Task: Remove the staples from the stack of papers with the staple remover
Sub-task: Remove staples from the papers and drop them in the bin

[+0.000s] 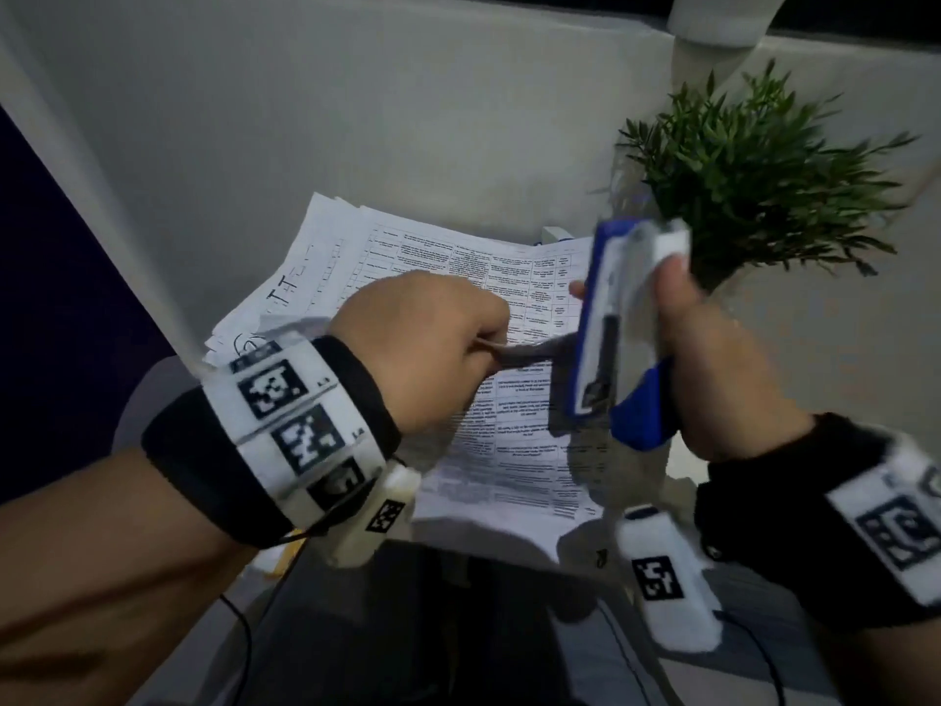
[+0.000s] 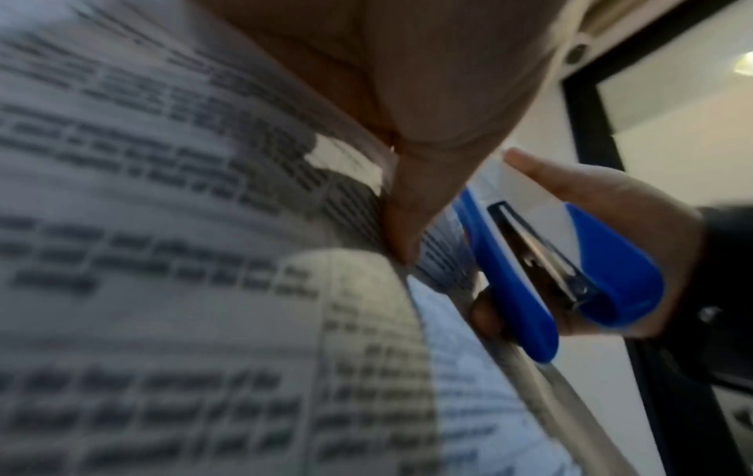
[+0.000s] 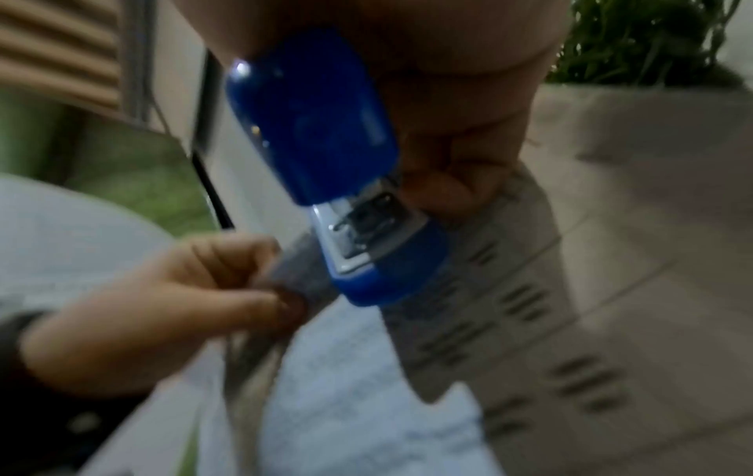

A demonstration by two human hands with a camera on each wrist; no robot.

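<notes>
Above the stack of papers (image 1: 458, 277), the left hand (image 1: 422, 343) pinches lifted sheets; the right hand (image 1: 713, 349) grips the staple remover (image 1: 606, 318).

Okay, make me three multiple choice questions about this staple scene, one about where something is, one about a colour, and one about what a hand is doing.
1. Where is the plant?
A. Behind the right hand, at the far right
B. Left of the papers
C. On top of the papers

2. What colour is the tool in the right hand?
A. Red and black
B. Blue and white
C. Green

3. What is the left hand doing?
A. Lying flat on the table
B. Hanging empty
C. Pinching a fold of the stapled papers

Answers: 1 A, the head view shows its leaves beyond the right thumb. 2 B, both wrist views show blue shells, with a white body. 3 C, the right wrist view shows its fingers closed on the sheet edge beside the tool.
</notes>
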